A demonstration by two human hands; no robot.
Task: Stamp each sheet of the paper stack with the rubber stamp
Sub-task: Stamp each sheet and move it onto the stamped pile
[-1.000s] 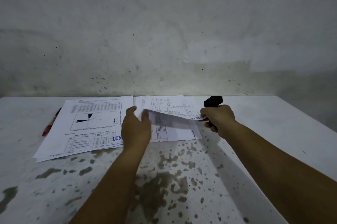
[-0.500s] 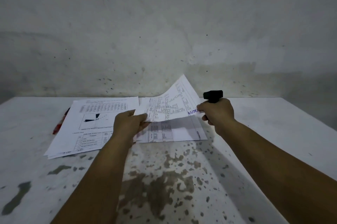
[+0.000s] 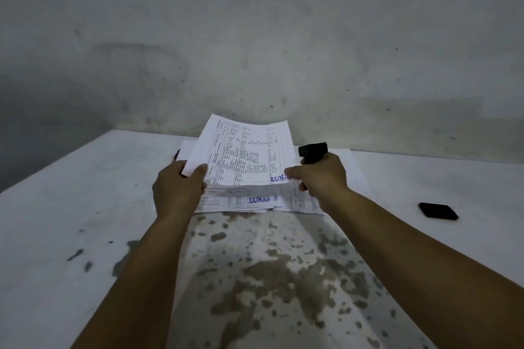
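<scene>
Stamped sheet (image 3: pixel 246 154) held raised over the worktop (image 3: pixel 71 206), tilted up toward the 12 o'clock wall, purple "LUNAS" mark visible at its lower right corner.

Left hand (image 3: pixel 177 192) pinches the sheet's lower left corner, thumb on top. Right hand (image 3: pixel 321 178) is curled round the black rubber stamp (image 3: pixel 312 152), its forefinger also touching the sheet's lower right edge.

Stamped pile (image 3: pixel 243 201) lies directly beneath, top sheet bearing the same mark. More paper (image 3: pixel 347 155) shows at 3 o'clock of the raised sheet, behind the right hand; likely the unstamped stack.

Black flat object (image 3: pixel 438 210) far off at 3 o'clock; unidentified.

Judgement: sheet is being transferred. It should be lowered flat and squared on the pile, kept from dragging in case ink is wet, stamp face held clear of paper.
</scene>
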